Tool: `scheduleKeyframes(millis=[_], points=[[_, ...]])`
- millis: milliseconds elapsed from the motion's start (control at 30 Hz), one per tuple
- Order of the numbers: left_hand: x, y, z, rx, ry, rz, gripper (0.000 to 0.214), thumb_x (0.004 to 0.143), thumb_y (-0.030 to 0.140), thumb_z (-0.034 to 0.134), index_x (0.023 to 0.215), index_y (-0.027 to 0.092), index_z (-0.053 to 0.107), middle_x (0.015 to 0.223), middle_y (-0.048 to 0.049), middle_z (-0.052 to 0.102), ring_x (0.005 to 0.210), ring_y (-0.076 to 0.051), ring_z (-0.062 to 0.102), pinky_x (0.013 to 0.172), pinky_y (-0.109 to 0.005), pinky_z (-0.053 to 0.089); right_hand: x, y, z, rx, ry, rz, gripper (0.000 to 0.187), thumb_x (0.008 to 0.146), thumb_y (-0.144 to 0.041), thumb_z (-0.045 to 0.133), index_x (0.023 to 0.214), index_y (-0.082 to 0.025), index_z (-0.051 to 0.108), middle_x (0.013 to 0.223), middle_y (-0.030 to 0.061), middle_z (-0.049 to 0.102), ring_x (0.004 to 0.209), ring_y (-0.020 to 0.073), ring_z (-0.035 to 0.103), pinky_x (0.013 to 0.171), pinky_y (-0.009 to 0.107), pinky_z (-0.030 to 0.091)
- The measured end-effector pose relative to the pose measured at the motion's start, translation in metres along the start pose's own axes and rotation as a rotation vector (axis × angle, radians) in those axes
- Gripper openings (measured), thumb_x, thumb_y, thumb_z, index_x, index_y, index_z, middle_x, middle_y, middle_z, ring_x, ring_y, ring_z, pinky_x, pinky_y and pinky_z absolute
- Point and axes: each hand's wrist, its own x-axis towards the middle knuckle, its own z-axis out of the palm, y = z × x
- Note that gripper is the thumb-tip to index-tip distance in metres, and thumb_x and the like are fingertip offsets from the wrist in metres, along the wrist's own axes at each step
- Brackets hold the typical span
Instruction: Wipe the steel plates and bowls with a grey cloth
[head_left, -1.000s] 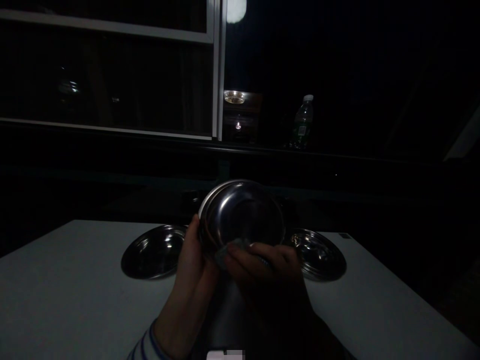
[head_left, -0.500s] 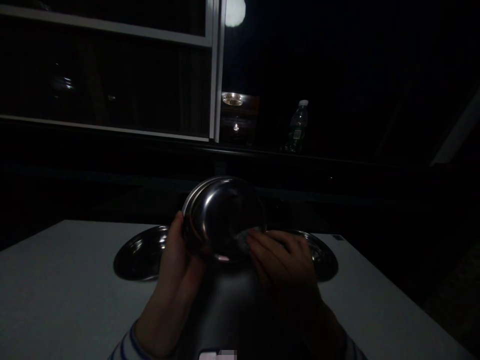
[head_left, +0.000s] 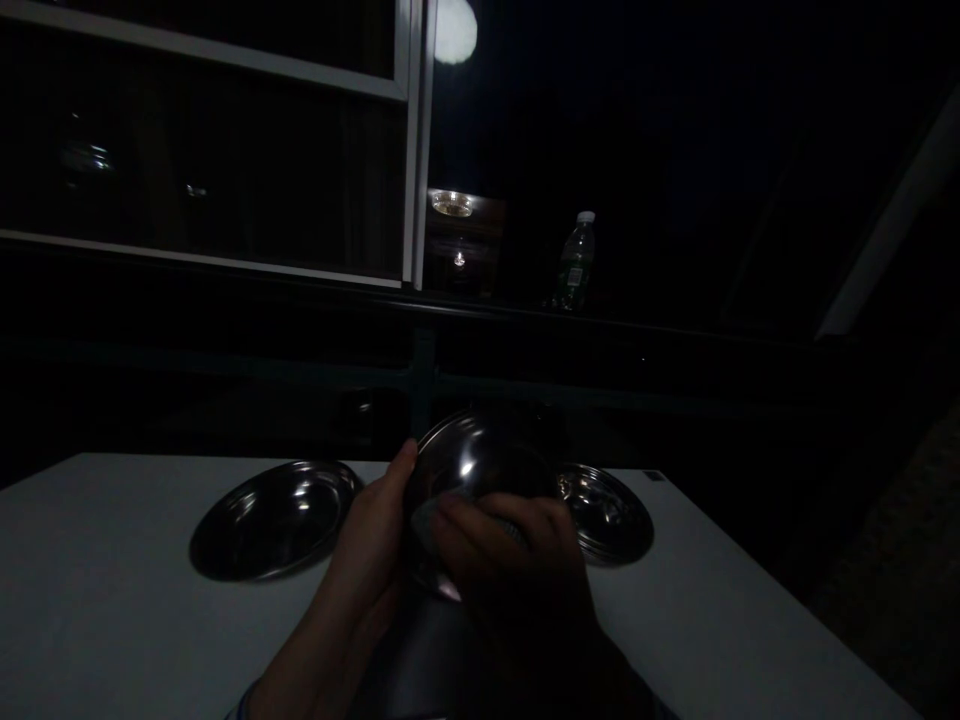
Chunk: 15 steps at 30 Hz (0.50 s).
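A shiny metal bowl (head_left: pixel 487 455) is held up tilted above the near part of the table, its outer bottom facing me. My left hand (head_left: pixel 375 535) grips its left rim, thumb along the edge. Against the bowl's underside, my right hand (head_left: pixel 510 550) presses a small pale cloth (head_left: pixel 425 520), its fingers closed over it; most of the cloth is hidden and the dim light blurs its outline. To the left lies a metal plate (head_left: pixel 262 525). Another metal plate (head_left: pixel 607 515) lies to the right, partly behind my right hand.
The white table (head_left: pixel 135 610) spreads under both plates, with a small dark label (head_left: pixel 655 476) near its far right corner. Beyond it, a plastic bottle (head_left: pixel 576 262) stands on the ledge by a dark window with a white frame (head_left: pixel 415 150).
My right hand and the cloth have moved left across the bowl's underside. The bowl is lower and slightly farther right, and my left hand has shifted with it. The camera view has also shifted.
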Motion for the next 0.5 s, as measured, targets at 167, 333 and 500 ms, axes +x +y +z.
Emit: scheduleKeyframes(millis=[167,333,500], points=[[0.001,-0.003,0.0,0.048,-0.052,-0.047,0.027,0.071,0.041,0.063,0.069,0.015,0.068,0.055,-0.0009,0.065,0.048,-0.013,0.058,0.051,-0.025,0.047,0.005,0.013,-0.006,-0.088,-0.01,0.174,0.026,0.091,-0.022,0.039,0.103,-0.016,0.062,0.107,0.0001,0.066,0.087,0.0189,0.05,0.072,0.034,0.031],[0.004,-0.001,-0.005,0.113,-0.075,-0.043,0.028,0.067,0.043,0.066,0.065,0.015,0.067,0.054,-0.0003,0.065,0.049,-0.013,0.058,0.049,-0.023,0.045,0.003,0.015,-0.008,-0.001,-0.062,0.012,0.026,0.092,-0.027,0.039,0.104,-0.022,0.061,0.108,-0.0061,0.065,0.088,0.0178,0.05,0.07,0.034,0.03],[0.001,0.004,-0.006,0.207,-0.02,0.019,0.033,0.065,0.047,0.065,0.067,0.015,0.068,0.055,-0.0015,0.065,0.049,-0.014,0.057,0.05,-0.025,0.044,0.002,0.033,-0.014,-0.008,-0.089,0.248,0.024,0.089,-0.02,0.045,0.106,-0.017,0.061,0.107,0.0013,0.066,0.088,0.0185,0.051,0.073,0.032,0.033]])
